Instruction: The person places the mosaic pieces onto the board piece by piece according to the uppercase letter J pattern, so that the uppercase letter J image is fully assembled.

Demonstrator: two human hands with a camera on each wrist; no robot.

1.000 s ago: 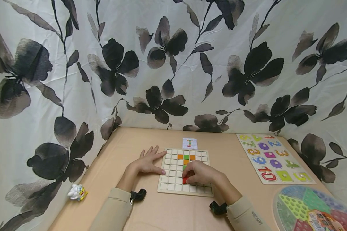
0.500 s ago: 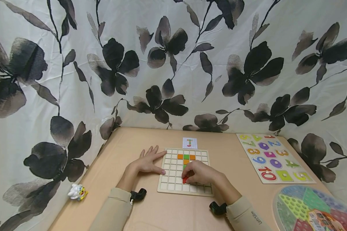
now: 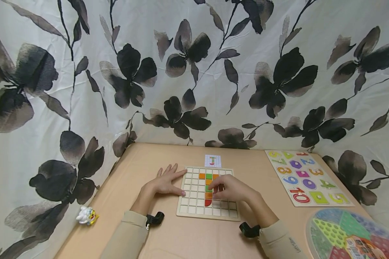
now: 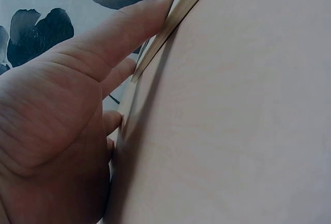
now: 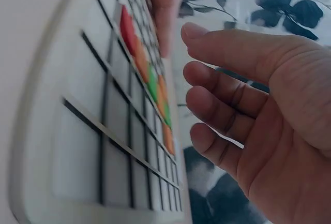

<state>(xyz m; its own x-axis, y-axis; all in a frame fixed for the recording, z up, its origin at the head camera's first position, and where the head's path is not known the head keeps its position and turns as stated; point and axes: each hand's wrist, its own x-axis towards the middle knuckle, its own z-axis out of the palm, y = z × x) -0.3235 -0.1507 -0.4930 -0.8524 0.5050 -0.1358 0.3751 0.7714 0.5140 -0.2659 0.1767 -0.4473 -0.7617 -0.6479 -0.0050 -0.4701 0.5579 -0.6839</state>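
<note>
A wooden grid board lies mid-table, its squares mostly white. Orange and green squares form a short row and a column on it. At the column's foot sits a red piece with a rounded corner. My left hand rests spread at the board's left side, thumb and index fingertip on its edge; the left wrist view shows the thumb at the wooden rim. Over the board's right half hovers my right hand, fingers loosely bent, with nothing between them in the right wrist view.
Behind the board lies a small pattern card with a coloured figure. A number puzzle board and a round, colourful pegboard are on the right. Near the table's left edge stands a small white and yellow toy figure. Floral cloth hangs behind.
My right hand has let go of the red piece and risen to the right, uncovering it and the orange square above. My left hand has stayed at the board's edge.
</note>
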